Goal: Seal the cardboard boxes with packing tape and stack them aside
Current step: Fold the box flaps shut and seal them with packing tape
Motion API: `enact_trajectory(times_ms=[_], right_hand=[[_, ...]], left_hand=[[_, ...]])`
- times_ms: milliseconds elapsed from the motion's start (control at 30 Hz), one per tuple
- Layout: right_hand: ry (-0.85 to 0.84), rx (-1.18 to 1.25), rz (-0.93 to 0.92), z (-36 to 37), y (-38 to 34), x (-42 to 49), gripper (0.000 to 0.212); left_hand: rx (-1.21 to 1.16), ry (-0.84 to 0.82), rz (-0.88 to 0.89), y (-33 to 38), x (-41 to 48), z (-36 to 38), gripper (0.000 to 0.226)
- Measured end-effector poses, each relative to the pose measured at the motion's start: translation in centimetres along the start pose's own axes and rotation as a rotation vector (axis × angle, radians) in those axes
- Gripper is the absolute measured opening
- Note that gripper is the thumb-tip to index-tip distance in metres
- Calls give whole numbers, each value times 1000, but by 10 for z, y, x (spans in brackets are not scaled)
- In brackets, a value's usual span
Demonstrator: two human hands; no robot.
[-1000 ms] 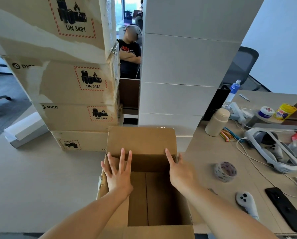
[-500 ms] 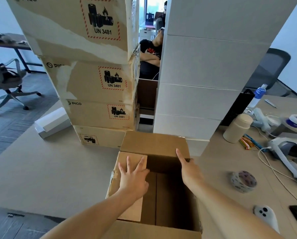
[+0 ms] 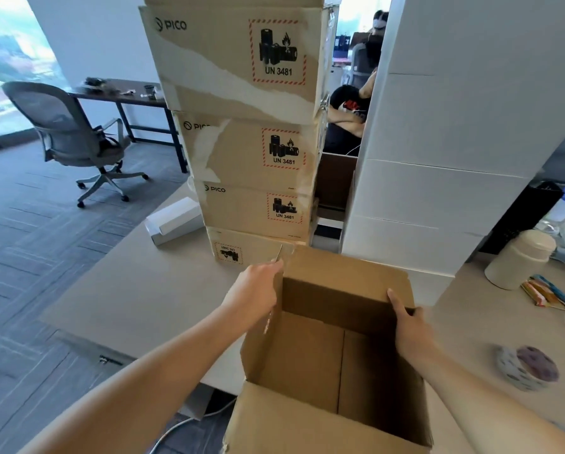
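- Pale wooden table (image 3: pixel 136 296) carries everything; beyond it is grey floor, with an office chair (image 3: pixel 68 132) far to the left of the left hand
- An open box (image 3: pixel 310 362) of brown cardboard stands at the near edge of the table, between the two hands, with its top not closed
- The left hand (image 3: pixel 254 290) grasps the left flap of the box from outside, close to the far left corner; the fingers curl round the flap's edge and the flap stands upright
- The right hand (image 3: pixel 410 326) holds the right rim of the box near the far right corner; the thumb lies inside against the far flap, and the other fingers are hidden
- A roll of tape (image 3: pixel 527 368) lies on the table to the right of the right hand, apart from the box, and no hand touches it
- Just beyond the left hand rises a stack of brown boxes (image 3: pixel 241 152) with battery labels
- Beyond the right hand stands a stack of white boxes (image 3: pixel 454 165)
- A beige flask (image 3: pixel 520 257) stands beyond the tape, further right
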State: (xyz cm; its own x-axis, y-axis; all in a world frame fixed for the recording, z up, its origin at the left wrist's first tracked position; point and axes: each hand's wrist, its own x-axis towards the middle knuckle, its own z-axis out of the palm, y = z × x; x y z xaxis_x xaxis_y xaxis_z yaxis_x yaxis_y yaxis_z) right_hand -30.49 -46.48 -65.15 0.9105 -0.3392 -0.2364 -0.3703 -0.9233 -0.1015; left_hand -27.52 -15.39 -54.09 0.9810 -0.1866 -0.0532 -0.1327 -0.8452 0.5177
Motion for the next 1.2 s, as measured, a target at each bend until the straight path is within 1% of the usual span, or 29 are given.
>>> enact_trajectory(times_ms=[33, 67, 100, 133, 167, 233, 267, 333, 400, 467, 533, 633, 700, 833, 900, 1000, 1100, 1167, 1200], right_hand=[[1, 57, 5, 1, 0, -1, 84], [13, 65, -21, 2, 0, -2, 75], [24, 38, -50, 2, -1, -4, 67], [31, 16, -59, 1, -2, -8, 65], [19, 31, -39, 1, -3, -11, 67], [-9, 84, 8, 0, -6, -16, 76], [-17, 90, 20, -1, -8, -18, 80], [-34, 86, 42, -2, -11, -19, 83], [-19, 103, 73, -1, -11, -15, 84], [-12, 126, 86, -1, -9, -13, 84], [2, 156, 111, 0, -8, -11, 81], [27, 182, 112, 2, -6, -8, 75], [32, 203, 103, 1, -4, -2, 71], [47, 257, 84, -4, 1, 22, 68], [73, 300, 73, -6, 3, 33, 72], [124, 407, 121, -9, 6, 39, 79], [157, 520, 208, -8, 7, 36, 78], [137, 593, 261, -10, 6, 31, 76], [95, 606, 267, -12, 6, 29, 76]], left_hand=[[6, 1, -30, -12, 2, -5, 65], [8, 5, -64, -27, 5, -10, 64], [0, 11, -100, -44, 9, -12, 64], [-17, 9, -137, -60, 13, -13, 63], [-9, -13, -167, -76, 16, -10, 63], [121, -113, -202, -91, 16, 3, 66], [187, -163, -239, -92, 13, 13, 68], [214, -255, -349, -85, 4, 37, 76], [153, -355, -413, -77, -1, 64, 87], [-55, -423, -462, -72, -4, 85, 86], [-257, -408, -479, -72, -2, 99, 73], [-365, -321, -478, -73, 3, 105, 43], [-457, -315, -496, -71, 9, 102, 32], [-569, -330, -532, -66, 25, 106, 31], [-597, -311, -536, -64, 36, 112, 32], [-575, -289, -538, -54, 51, 114, 30], [-549, -309, -539, -47, 60, 114, 31], [-506, -341, -523, -47, 69, 113, 32], [-459, -367, -510, -47, 73, 111, 33]])
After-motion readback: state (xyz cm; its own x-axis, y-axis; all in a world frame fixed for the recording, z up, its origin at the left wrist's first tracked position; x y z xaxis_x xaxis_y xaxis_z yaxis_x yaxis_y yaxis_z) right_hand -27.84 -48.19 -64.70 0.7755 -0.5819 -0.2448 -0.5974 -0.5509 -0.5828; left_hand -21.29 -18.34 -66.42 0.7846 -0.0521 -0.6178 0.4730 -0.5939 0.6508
